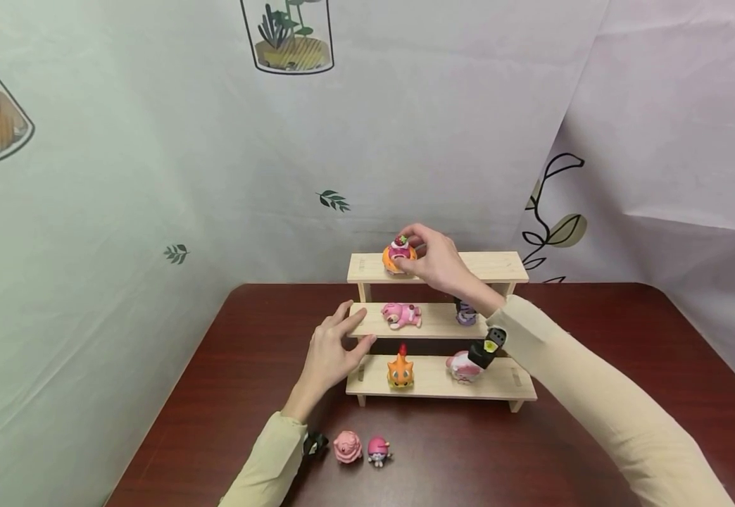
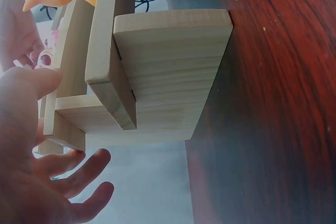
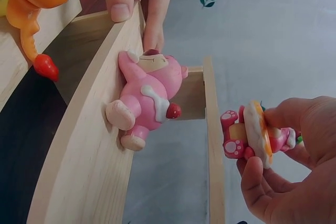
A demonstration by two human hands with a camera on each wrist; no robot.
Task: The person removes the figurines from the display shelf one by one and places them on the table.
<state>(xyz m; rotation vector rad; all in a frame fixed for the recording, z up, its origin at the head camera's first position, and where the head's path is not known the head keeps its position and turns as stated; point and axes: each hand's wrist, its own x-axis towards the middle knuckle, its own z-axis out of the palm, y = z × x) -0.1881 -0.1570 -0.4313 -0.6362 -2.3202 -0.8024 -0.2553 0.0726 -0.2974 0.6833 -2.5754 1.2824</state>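
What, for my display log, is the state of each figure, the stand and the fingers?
Ring figure: upright, at top tier
Right fingers: gripping ring figure
Bear: lying, middle tier
Purple figure: middle tier, partly hidden
Orange figure: bottom tier, untouched
White-pink figure: bottom tier, partly hidden
Pink figure: on table, untouched
Capped figure: upright, on table
Stand: upright, on table
Left fingers: holding middle tier's left end

A dark red table (image 1: 266,338) carries a wooden shelf (image 1: 493,265) and, nearer, two pink figurines (image 1: 347,447). Middle tier (image 1: 437,325): pink bear (image 1: 399,315) (lying down), purple figurine (image 1: 465,315) to its right; lowest tier (image 1: 431,380): orange figurine (image 1: 400,372) left, pink-and-white figurine (image 1: 461,367) right.
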